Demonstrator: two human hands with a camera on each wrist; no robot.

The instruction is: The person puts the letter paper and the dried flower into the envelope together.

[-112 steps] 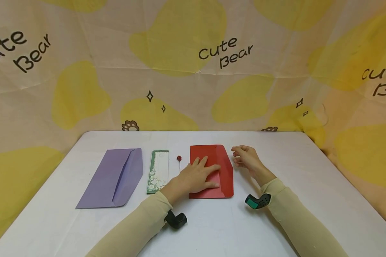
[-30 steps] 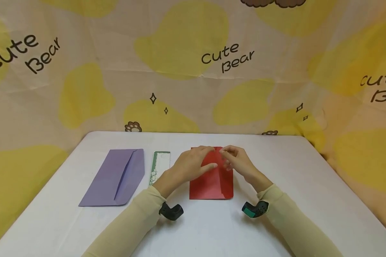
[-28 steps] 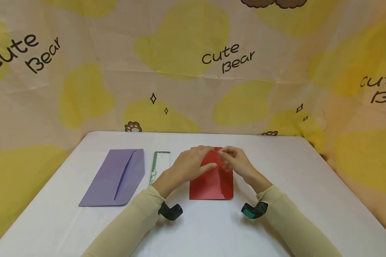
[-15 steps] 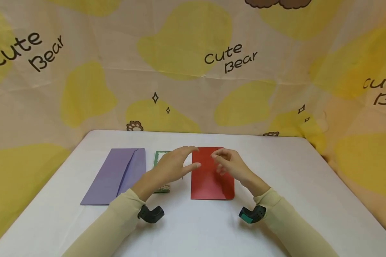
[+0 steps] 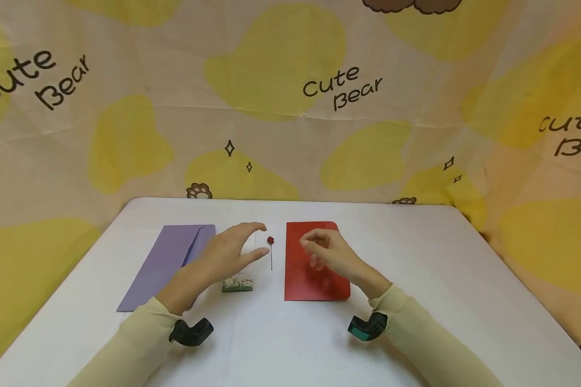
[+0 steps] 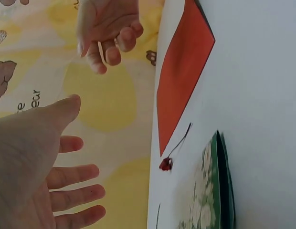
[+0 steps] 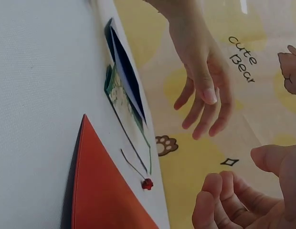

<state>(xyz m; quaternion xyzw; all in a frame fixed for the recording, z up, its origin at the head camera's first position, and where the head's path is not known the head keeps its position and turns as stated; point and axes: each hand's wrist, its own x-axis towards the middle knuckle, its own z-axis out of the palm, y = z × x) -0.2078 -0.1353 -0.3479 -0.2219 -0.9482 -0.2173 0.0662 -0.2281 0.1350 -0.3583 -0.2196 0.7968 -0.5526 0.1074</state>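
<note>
My left hand (image 5: 218, 255) hovers over the green-and-white floral card (image 5: 238, 282), fingers extended and thumb apart, holding nothing. It hides much of the card and part of the purple envelope (image 5: 157, 263) in the head view. My right hand (image 5: 334, 255) is above the red envelope (image 5: 305, 274), its fingers loosely bent; the left wrist view shows nothing in that hand (image 6: 112, 33). Between card and red envelope lies a small red flower on a thin stem (image 5: 270, 241). In the right wrist view the flower (image 7: 147, 183) lies beside the red envelope (image 7: 102, 191).
All these things lie on a white table (image 5: 281, 344). A patterned yellow-and-beige cloth (image 5: 271, 80) stands behind it. Each wrist carries a small black camera, the left one (image 5: 191, 332) and the right one (image 5: 368, 326).
My left hand has moved left from the red envelope to above the card, uncovering the flower. My right hand has shifted slightly left. The seam on the red envelope no longer shows.
</note>
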